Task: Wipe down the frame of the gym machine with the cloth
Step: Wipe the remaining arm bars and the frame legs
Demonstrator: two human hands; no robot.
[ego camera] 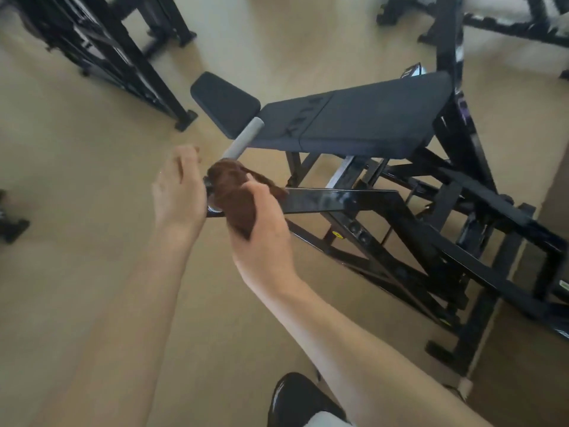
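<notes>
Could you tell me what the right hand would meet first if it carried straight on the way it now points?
Probably the grey handle: the right hand, holding the brown cloth, points up along the arm toward it, though depth is unclear.

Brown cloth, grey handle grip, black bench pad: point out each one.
brown cloth (234, 198), head view, on its bunched middle, gripped by the right hand.
grey handle grip (243, 137), head view, midway along the sleeve.
black bench pad (363, 118), head view, on the long pad's top surface.

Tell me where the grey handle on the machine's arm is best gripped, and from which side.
Probably mid-sleeve on the grey handle, coming from above on the near side. It is a bare round bar, tilted, with its lower end crowded by the brown cloth and the pad close behind.
</notes>
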